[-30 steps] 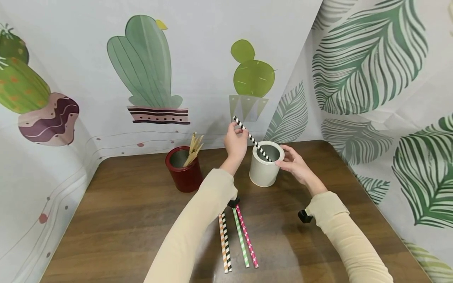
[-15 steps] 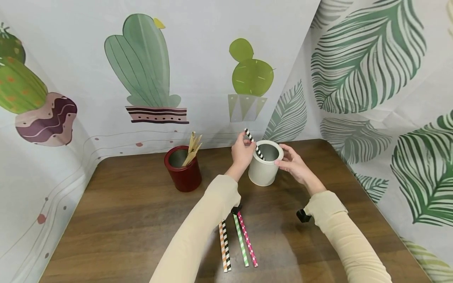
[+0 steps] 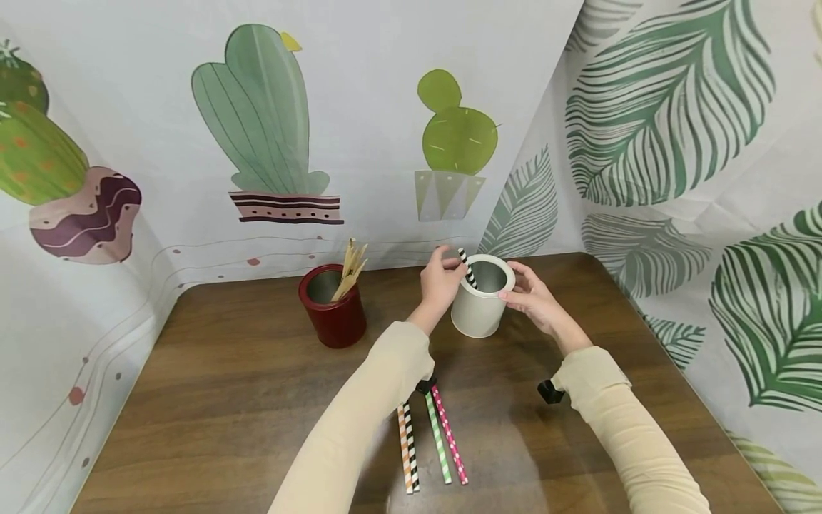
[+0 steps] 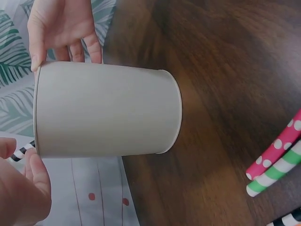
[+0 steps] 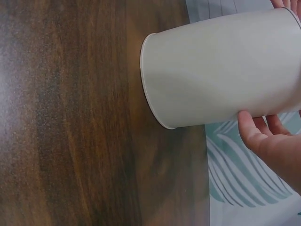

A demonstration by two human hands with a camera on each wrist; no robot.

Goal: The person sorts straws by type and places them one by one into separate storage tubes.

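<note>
While right hand grips white cup, left hand sits at straw inside, cannot tell if pinching; left-hand bump could tip cup

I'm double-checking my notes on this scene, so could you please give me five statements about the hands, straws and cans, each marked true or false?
1. The left hand holds a black-and-white straw at the mouth of the white can. True.
2. Both hands are holding straws. False: the right hand grips the white can.
3. A pink dotted straw and a green striped straw lie on the table. True.
4. Tan sticks stick out of the red can. True.
5. The red can lies on its side. False: it stands upright.
</note>
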